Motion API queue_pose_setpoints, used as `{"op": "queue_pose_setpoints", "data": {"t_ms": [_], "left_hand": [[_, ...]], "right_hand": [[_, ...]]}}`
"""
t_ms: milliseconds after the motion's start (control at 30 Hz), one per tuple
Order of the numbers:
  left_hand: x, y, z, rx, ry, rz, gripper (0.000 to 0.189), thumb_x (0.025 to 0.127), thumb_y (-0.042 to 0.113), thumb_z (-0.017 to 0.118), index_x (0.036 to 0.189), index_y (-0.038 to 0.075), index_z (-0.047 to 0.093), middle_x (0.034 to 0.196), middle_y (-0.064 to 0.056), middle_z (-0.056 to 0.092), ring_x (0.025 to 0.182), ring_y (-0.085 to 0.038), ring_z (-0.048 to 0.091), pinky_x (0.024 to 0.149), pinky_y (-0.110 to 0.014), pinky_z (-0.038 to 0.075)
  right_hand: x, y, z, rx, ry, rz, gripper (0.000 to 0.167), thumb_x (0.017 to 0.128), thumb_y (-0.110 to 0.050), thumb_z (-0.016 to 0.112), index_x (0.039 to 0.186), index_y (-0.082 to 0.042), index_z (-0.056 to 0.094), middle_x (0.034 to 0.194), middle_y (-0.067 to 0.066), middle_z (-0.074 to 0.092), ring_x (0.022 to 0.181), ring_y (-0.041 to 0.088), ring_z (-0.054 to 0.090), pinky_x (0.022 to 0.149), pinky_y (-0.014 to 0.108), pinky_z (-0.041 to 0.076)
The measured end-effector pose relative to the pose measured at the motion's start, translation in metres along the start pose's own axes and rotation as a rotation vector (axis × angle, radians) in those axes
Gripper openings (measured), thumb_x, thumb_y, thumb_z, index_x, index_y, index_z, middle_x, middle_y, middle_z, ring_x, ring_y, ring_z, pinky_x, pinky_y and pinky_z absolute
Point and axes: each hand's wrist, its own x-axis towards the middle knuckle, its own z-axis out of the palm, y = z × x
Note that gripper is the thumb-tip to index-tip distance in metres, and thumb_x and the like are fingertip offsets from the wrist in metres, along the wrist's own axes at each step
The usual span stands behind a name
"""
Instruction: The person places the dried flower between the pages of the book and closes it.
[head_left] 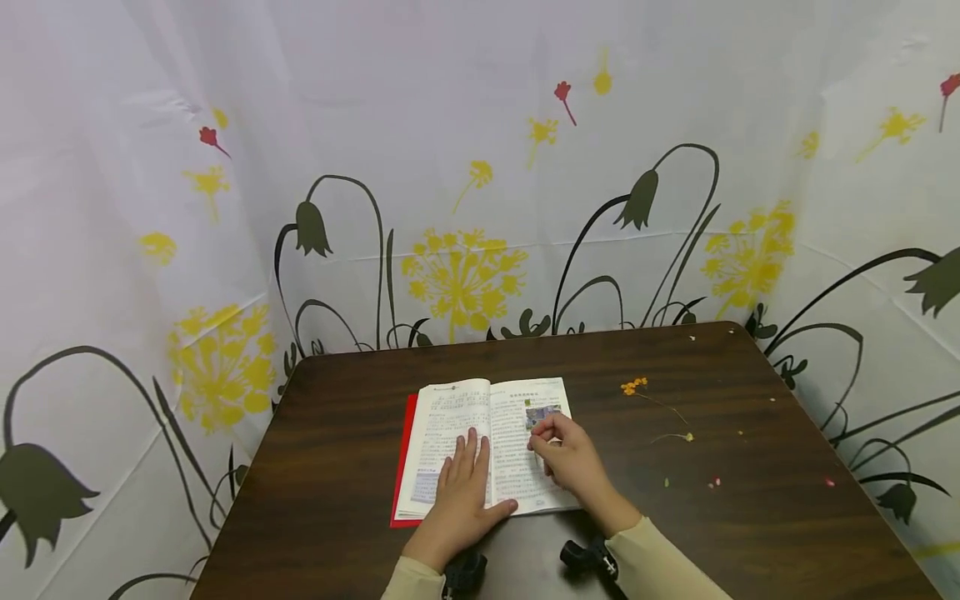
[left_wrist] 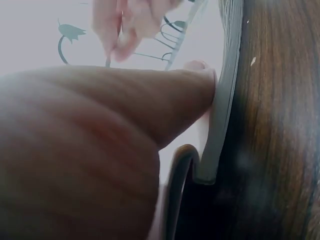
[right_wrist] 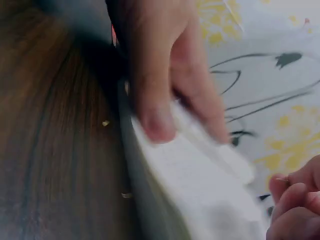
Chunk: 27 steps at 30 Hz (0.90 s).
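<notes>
An open book (head_left: 517, 450) with printed pages and a red cover (head_left: 405, 450) lies on the table. My left hand (head_left: 465, 500) rests flat across its left page and centre fold, fingers spread, the thumb reaching over the lower edge of the right page. In the left wrist view that thumb (left_wrist: 165, 95) lies on the page by the book's edge. Above the right page, beside a small printed picture (head_left: 542, 415), my right hand (head_left: 570, 458) pinches a thin stem (left_wrist: 120, 25) between thumb and fingertips. Most of the stem is hidden by the fingers.
Right of the book lie an orange dried flower (head_left: 633, 386) on a long stem and a small yellow flower (head_left: 688, 437). Several petal bits, including a pink one (head_left: 715, 482), are scattered on the dark wooden table (head_left: 330, 475). A flower-patterned curtain (head_left: 450, 108) hangs behind.
</notes>
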Motion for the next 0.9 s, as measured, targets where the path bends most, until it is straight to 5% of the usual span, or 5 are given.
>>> {"op": "queue_pose_setpoints", "data": {"t_ms": [233,533,900], "left_hand": [[0.002,0.000,0.001,0.010,-0.023,0.013,0.111,0.095,0.054,0.078,0.173,0.001,0.020,0.184,-0.023,0.006,0.171,-0.046,0.004,0.134,-0.071,0.013],[0.001,0.000,-0.003,0.017,-0.012,0.014,0.110,0.095,0.054,0.078,0.173,0.000,0.021,0.184,-0.023,0.005,0.171,-0.047,0.004,0.133,-0.072,0.013],[0.001,-0.003,-0.002,0.017,-0.023,0.010,0.111,0.095,0.057,0.078,0.173,0.002,0.021,0.184,-0.022,0.005,0.171,-0.046,0.005,0.133,-0.072,0.014]], "right_hand": [[0.015,0.017,0.006,-0.024,-0.032,0.085,0.011,0.096,-0.002,0.074,0.104,0.002,0.067,0.081,0.007,0.068,0.050,0.011,0.051,0.045,0.022,0.044],[0.016,0.018,0.007,0.049,-0.089,0.078,0.018,0.104,-0.008,0.071,0.119,0.002,0.070,0.100,0.018,0.074,0.050,0.012,0.056,0.038,0.022,0.039],[0.012,0.020,-0.001,-0.002,-0.150,0.089,0.020,0.107,-0.016,0.068,0.117,-0.003,0.079,0.064,0.002,0.054,0.044,0.009,0.046,0.040,0.023,0.040]]}}
